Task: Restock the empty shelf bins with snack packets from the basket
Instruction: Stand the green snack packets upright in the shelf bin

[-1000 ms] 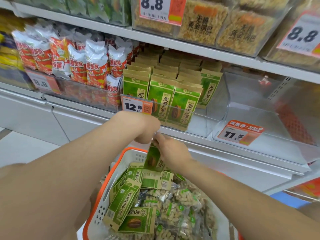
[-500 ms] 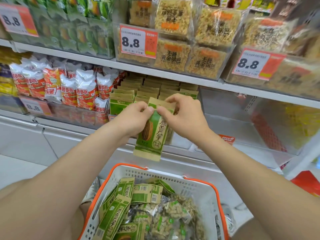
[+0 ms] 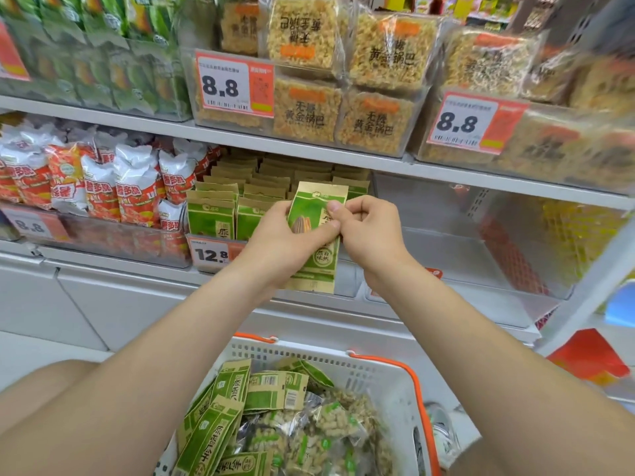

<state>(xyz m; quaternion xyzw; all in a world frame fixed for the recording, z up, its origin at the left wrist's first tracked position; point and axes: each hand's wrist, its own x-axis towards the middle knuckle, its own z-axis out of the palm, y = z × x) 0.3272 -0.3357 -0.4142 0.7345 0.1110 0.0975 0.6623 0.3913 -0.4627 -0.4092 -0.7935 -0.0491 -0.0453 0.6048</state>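
**Shop shelving, mid shelf: one green packet in both hands at the bin front**

Background is white shop shelving [image 3: 309, 149] lined with clear bins.

- Green packet [image 3: 316, 204]: centre of frame, upright with a slight tilt, printed face to camera. It is held in the air in front of the right part of the green-packet bin [image 3: 347, 280], well above the basket.
- Left hand [image 3: 285, 242]: closed on the packet's left edge, thumb lying across the front.
- Right hand [image 3: 371, 235]: pinching the packet's right edge between thumb and forefinger, other fingers curled.
- Behind the hands: rows of matching green packets [image 3: 213, 214] standing upright in that bin, 12.8 price tag [image 3: 209, 254] on its front, partly covered by the left forearm.
- Right of centre: a clear bin [image 3: 446, 242] with no stock visible. Its tag is mostly hidden by the right forearm.
- Left of centre: red-and-white bags [image 3: 103, 187] packed in the neighbouring bin.
- Top of frame: shelf with rice-crust packs [image 3: 378, 115] and two 8.8 tags [image 3: 233, 85], green packs [image 3: 103, 46] at upper left.
- Bottom centre: white basket [image 3: 343, 365] with an orange handle, holding more green packets [image 3: 226, 400] lying loose on top of clear snack bags [image 3: 309, 438].
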